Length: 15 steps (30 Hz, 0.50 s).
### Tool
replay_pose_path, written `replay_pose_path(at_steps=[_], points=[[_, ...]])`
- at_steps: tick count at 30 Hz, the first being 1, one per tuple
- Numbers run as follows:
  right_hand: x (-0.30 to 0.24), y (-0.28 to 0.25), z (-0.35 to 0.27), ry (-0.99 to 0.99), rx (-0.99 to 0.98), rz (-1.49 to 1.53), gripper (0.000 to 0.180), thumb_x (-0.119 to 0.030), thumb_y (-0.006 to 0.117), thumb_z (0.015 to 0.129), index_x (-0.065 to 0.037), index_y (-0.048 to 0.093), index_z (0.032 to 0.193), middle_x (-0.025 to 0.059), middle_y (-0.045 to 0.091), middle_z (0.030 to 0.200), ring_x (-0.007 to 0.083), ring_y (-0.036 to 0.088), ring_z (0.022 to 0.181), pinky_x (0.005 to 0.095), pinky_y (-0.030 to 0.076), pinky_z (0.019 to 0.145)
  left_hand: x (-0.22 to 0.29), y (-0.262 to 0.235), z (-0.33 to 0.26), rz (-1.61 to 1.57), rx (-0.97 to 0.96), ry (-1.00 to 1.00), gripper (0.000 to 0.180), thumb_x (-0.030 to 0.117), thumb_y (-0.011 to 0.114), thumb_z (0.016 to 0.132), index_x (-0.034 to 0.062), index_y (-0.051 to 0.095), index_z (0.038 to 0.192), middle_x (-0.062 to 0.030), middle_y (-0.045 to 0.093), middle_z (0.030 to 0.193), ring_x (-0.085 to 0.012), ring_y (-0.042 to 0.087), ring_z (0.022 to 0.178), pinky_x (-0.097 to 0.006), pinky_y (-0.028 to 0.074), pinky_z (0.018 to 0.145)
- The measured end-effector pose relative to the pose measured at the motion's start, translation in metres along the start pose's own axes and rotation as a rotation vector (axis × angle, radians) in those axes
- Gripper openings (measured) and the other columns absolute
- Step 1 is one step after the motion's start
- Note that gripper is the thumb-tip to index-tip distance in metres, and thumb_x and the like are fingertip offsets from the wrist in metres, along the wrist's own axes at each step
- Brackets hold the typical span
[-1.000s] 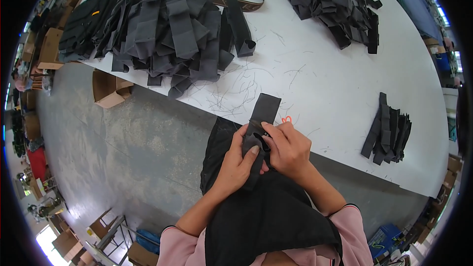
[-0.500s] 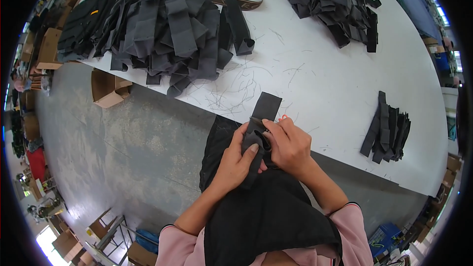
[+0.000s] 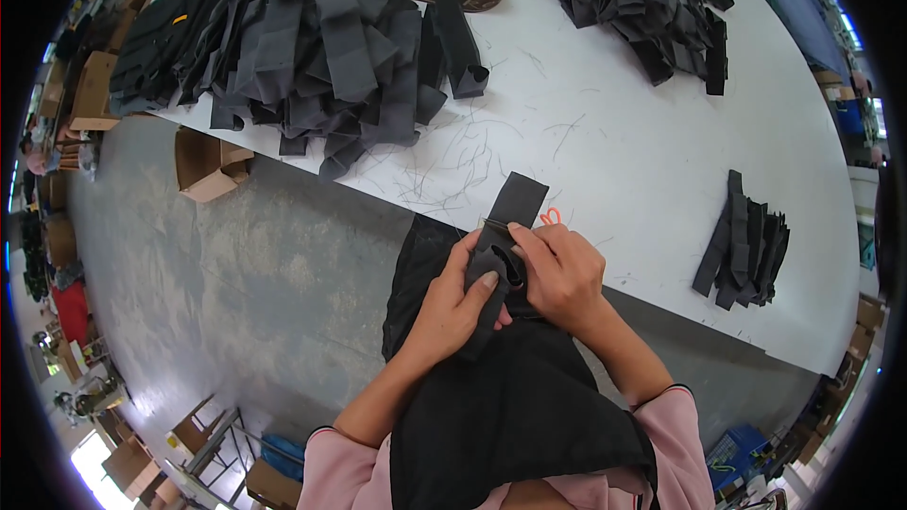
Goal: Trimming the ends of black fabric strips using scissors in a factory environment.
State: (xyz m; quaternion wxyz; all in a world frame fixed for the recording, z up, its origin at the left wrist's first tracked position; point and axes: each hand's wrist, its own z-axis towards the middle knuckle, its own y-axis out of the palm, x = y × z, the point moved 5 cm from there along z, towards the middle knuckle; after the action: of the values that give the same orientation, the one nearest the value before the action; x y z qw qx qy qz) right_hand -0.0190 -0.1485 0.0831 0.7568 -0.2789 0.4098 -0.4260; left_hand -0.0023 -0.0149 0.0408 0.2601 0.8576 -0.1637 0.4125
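Observation:
A dark grey fabric strip (image 3: 518, 200), folded into a loop lower down, is held in front of me at the table's near edge. My left hand (image 3: 452, 305) is closed on the strip, thumb pressed on the folded part. My right hand (image 3: 565, 269) is closed around what look like small thread snips (image 3: 496, 224); their thin metal tip lies across the strip, and most of the tool is hidden in the fingers. An orange loop (image 3: 551, 216) sticks out above the right hand.
On the white table (image 3: 633, 175) lie a large heap of dark strips (image 3: 331, 47), another heap (image 3: 642, 9) at the far right and a small stack (image 3: 744, 241) at the right. Loose thread ends (image 3: 453, 165) are scattered about. A cardboard box (image 3: 210, 168) stands below the table's left edge.
My right hand has shifted slightly right, and more of the orange loop shows above it. The strip's upper end has moved a little right. My left hand keeps its grip.

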Motion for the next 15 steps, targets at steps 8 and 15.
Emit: replay_pose_path(at_steps=[8,15], points=[[0.008,-0.001,0.006,0.234,-0.049,0.224,0.023,0.000,0.063,0.069,-0.002,0.064,0.092,0.0060,0.051,0.073,0.0182,0.053,0.058,0.0278,0.042,0.047,-0.003,-0.002,0.002,-0.061,-0.013,-0.061,0.044,0.010,0.044,0.094,0.0021,0.027,0.134,-0.0142,0.061,0.094,-0.0172,0.063,0.067,-0.027,0.051,0.061],[0.025,-0.005,-0.018,0.542,-0.073,0.477,0.019,0.003,0.065,0.073,-0.002,0.063,0.091,0.0074,0.049,0.075,0.0177,0.052,0.060,0.0281,0.043,0.052,-0.007,-0.015,0.012,-0.339,-0.013,-0.084,0.036,0.024,0.044,0.097,-0.0005,0.037,0.123,-0.0170,0.057,0.116,-0.0192,0.063,0.082,-0.029,0.053,0.071]])
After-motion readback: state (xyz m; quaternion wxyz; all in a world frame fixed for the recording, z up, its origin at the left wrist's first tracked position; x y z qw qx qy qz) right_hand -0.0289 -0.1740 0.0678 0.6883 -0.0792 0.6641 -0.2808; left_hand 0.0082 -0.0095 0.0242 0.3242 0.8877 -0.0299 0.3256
